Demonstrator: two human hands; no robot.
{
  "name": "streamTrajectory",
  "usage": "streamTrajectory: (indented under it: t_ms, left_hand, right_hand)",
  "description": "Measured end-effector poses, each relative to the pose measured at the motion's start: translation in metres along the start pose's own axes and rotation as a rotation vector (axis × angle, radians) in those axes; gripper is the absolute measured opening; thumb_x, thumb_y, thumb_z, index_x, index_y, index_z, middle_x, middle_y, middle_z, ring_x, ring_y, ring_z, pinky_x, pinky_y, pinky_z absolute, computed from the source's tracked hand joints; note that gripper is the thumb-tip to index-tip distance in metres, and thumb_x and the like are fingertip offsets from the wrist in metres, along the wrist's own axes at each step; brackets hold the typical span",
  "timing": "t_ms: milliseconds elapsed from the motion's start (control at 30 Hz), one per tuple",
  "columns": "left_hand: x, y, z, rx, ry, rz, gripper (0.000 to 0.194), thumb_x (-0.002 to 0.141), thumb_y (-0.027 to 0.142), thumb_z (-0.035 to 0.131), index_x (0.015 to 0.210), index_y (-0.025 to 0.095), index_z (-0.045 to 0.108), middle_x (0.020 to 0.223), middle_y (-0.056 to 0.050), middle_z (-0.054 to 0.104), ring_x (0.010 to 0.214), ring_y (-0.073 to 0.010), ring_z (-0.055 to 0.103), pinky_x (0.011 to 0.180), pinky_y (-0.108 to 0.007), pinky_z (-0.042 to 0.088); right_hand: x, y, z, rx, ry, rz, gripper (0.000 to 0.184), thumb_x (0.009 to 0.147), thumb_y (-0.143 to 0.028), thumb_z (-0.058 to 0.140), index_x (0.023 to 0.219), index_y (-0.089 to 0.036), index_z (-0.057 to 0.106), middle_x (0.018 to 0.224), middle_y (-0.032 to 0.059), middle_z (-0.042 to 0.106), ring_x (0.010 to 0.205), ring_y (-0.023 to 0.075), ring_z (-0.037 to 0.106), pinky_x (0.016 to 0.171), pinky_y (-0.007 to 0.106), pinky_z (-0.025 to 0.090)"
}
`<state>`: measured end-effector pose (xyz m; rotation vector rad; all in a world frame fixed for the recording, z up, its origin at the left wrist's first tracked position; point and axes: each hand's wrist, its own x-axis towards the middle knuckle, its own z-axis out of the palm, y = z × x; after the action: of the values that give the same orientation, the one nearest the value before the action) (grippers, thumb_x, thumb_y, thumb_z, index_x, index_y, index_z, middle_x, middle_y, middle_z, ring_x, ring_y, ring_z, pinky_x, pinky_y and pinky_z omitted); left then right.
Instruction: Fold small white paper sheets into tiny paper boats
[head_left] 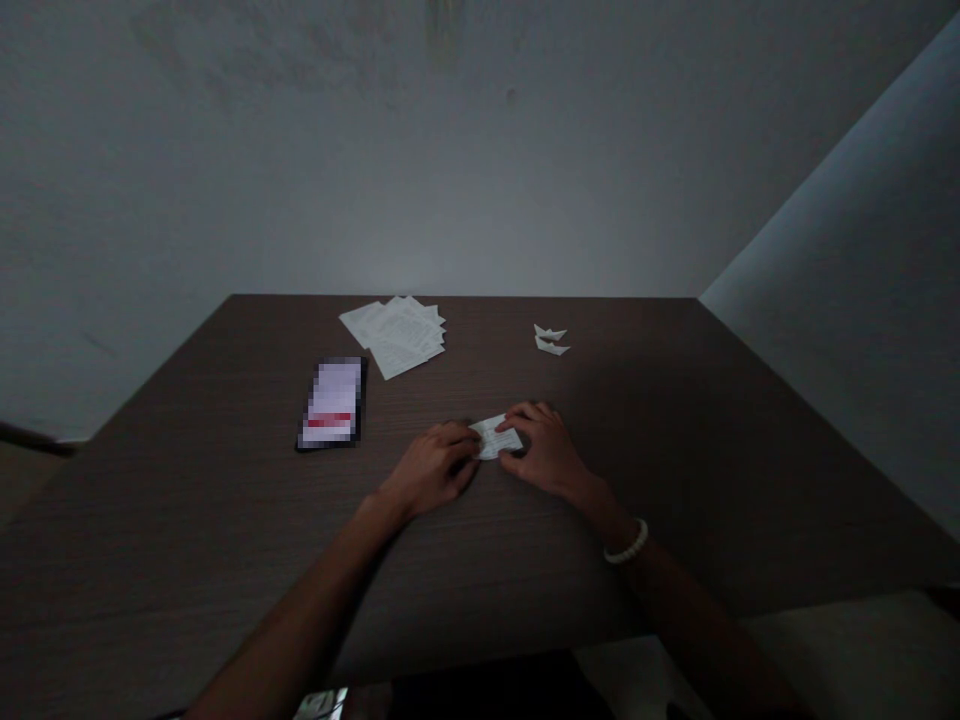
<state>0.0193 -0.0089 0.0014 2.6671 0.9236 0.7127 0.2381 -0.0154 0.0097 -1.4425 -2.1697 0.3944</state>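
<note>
Brown wood-grain table [195, 540], both forearms reaching over its near edge. White beaded bracelet [627, 542] on the right wrist. Left hand [433, 468] and right hand [546, 450] close together, fingers curled inward, both gripping a small folded white paper [495, 437] between them, at the tabletop; whether it touches the surface, cannot tell. Phone [332, 402] in a black case, screen blurred, lies flat, left of the hands and well apart. Farther on, a loose stack of white sheets [394, 335]; right of it, two small folded paper pieces [550, 340], nearly touching. Grey wall [465, 150] beyond.
</note>
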Motion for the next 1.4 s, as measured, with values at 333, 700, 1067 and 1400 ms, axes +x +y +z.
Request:
streamTrajectory:
  t_ms: [333,700,1067,1400]
  left_hand:
    - [0.0,-0.007,-0.004,-0.071,0.023,-0.015,0.015,0.085,0.016,0.054,0.09,0.017,0.068,0.098,-0.008,0.069,0.094,-0.0221,0.063,0.087,-0.039,0.05]
    - [0.011,-0.01,-0.003,-0.249,0.099,-0.17,0.012,0.086,0.022,0.06,0.091,0.017,0.07,0.093,-0.007,0.07,0.089,-0.0199,0.065,0.083,-0.037,0.051]
    - [0.022,-0.011,0.01,-0.192,0.126,-0.315,0.009,0.08,0.015,0.063,0.074,0.016,0.07,0.091,-0.007,0.071,0.086,-0.0212,0.065,0.082,-0.037,0.051]
    - [0.022,-0.006,0.015,-0.16,0.181,-0.334,0.01,0.077,0.014,0.062,0.071,0.017,0.069,0.089,-0.007,0.071,0.084,-0.0209,0.065,0.079,-0.037,0.053]
  right_hand:
    - [-0.004,-0.011,0.008,-0.019,0.028,0.04,0.026,0.07,-0.024,0.071,0.096,-0.024,0.069,0.106,0.004,0.062,0.1,0.0238,0.05,0.089,0.04,0.036]
    - [-0.005,-0.015,0.01,-0.032,0.048,0.06,0.023,0.071,-0.026,0.07,0.094,-0.025,0.069,0.105,0.0038,0.062,0.1,0.0247,0.05,0.084,0.04,0.036]
    - [-0.005,-0.014,0.012,-0.051,0.037,0.049,0.023,0.072,-0.026,0.071,0.095,-0.024,0.069,0.107,0.0051,0.061,0.1,0.0248,0.049,0.083,0.039,0.036]
    - [-0.005,-0.015,0.01,-0.053,0.023,0.061,0.023,0.072,-0.025,0.071,0.095,-0.024,0.069,0.107,0.0042,0.062,0.1,0.0249,0.049,0.084,0.04,0.036]
